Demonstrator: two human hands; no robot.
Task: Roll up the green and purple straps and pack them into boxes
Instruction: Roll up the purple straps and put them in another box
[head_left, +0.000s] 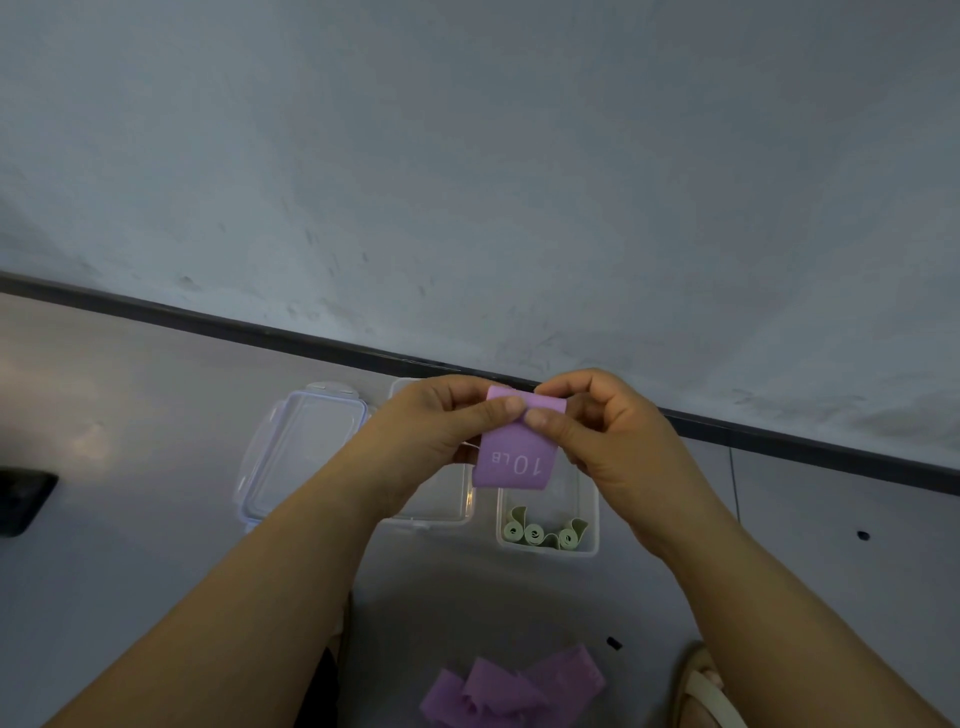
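A purple strap (514, 452) marked "10 LB" is held in the air above the boxes. Both hands pinch its top end, which seems to be folded over, though the fingers hide most of it. The left hand (441, 431) and right hand (608, 441) are close together, thumbs touching on the strap.

Below, on the floor near its wall edge, a clear box (594, 525) holds three green rolls (545, 532). Just beside it to the left is a second clear box (441, 506), then a lid (296, 452). More purple straps (514, 691) lie in a loose heap at the floor's near edge.
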